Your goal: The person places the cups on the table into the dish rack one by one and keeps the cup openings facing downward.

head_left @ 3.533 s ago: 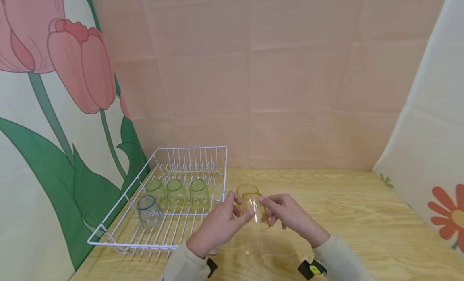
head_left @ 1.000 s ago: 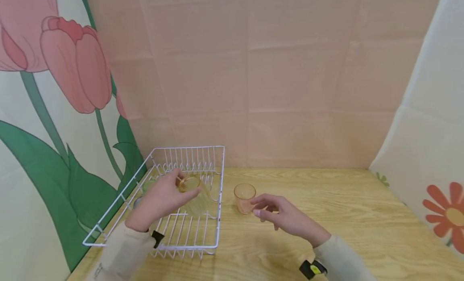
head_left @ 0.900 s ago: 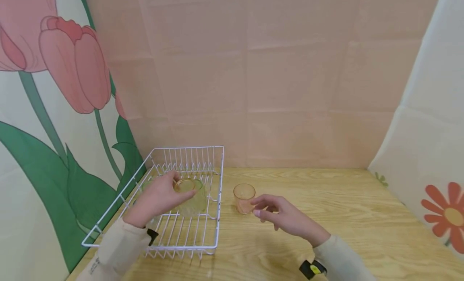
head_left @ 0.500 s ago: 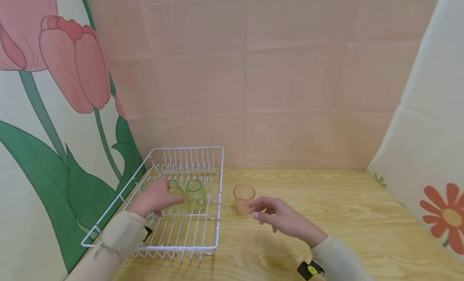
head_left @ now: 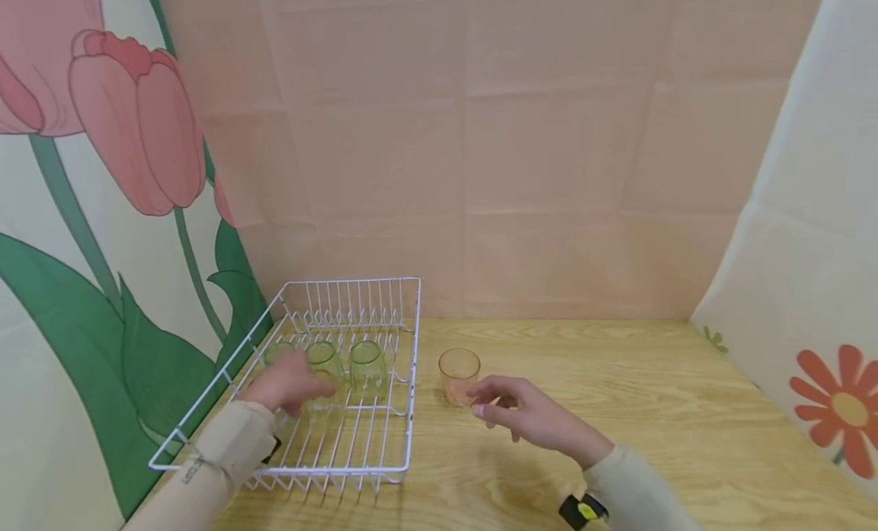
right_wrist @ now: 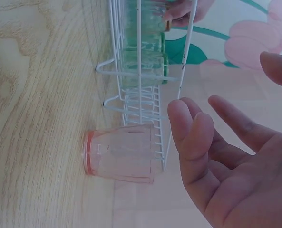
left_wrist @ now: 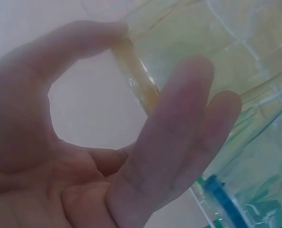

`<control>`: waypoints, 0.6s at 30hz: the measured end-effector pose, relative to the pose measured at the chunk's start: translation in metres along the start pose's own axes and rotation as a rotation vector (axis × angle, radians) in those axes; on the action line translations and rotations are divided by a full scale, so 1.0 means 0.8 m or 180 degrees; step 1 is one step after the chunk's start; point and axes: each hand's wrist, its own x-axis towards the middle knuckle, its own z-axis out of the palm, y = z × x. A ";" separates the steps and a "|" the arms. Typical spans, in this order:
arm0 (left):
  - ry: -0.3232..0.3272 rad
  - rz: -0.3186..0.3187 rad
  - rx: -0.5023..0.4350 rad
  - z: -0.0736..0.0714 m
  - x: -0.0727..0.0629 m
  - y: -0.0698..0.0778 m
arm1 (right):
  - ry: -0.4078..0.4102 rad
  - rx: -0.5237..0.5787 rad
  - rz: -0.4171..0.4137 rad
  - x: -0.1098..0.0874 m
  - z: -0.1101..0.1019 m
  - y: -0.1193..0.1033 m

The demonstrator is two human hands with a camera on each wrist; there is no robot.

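My left hand (head_left: 283,382) is over the white wire dish rack (head_left: 406,439). Between its thumb and fingers it grips the base end of a yellow glass (left_wrist: 136,78), which is upside down and low among the rack's wires. Just behind stand three upturned green glasses, the right one (head_left: 369,371) in plain sight and the left one (head_left: 277,353) partly covered by the hand. A blue edge (left_wrist: 224,199) shows beside my fingers in the left wrist view. My right hand (head_left: 535,417) hovers with relaxed fingers, holding nothing, beside an upright orange-pink glass (head_left: 459,377) on the table.
The wooden table (head_left: 590,363) carries the rack on the left. A pink cloth backdrop (head_left: 549,173) closes off the rear, with a tulip-print cloth (head_left: 103,287) on the left and a flower-print one (head_left: 823,287) on the right.
From near the table's middle, my left hand has carried the yellow glass left into the rack and lowered it before the green glasses. My right hand has let go of that glass and stays nearly still.
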 end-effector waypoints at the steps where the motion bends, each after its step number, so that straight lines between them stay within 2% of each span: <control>1: -0.0002 0.0008 0.0002 0.001 0.000 -0.001 | -0.0004 0.0001 -0.0004 0.000 0.000 0.000; 18: -0.0077 -0.0030 -0.0085 -0.001 -0.005 -0.007 | -0.0068 0.0059 0.0019 0.000 0.004 0.004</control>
